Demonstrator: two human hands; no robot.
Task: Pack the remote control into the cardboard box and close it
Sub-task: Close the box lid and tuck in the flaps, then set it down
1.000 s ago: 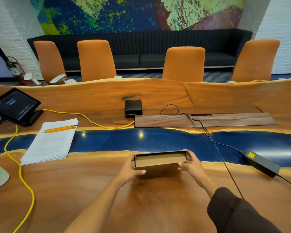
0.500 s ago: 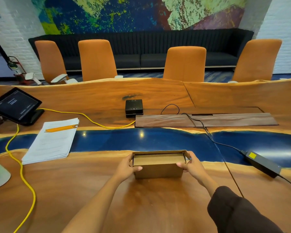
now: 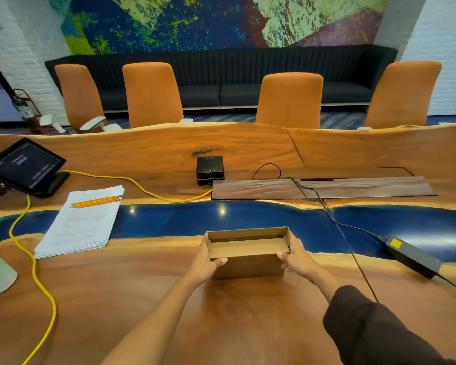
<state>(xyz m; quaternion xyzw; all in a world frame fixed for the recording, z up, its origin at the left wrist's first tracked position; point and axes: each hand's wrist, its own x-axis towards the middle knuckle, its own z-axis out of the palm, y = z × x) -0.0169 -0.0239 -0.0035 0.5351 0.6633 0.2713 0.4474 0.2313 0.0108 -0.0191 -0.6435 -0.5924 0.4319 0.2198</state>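
Observation:
A small brown cardboard box (image 3: 248,264) stands on the wooden table in front of me, its top open and its inside bare. My left hand (image 3: 205,259) grips its left end, thumb over the front wall. My right hand (image 3: 295,256) grips its right end the same way. No remote control shows in the view.
A stack of papers (image 3: 82,222) with pencils lies at the left, by a tablet on a stand (image 3: 24,165) and a yellow cable (image 3: 34,262). A black power adapter (image 3: 411,255) with its cord lies at the right. A small black device (image 3: 210,169) sits further back.
The box has been tipped from lying low on its side to standing with its opening up. Both hands stayed on its ends.

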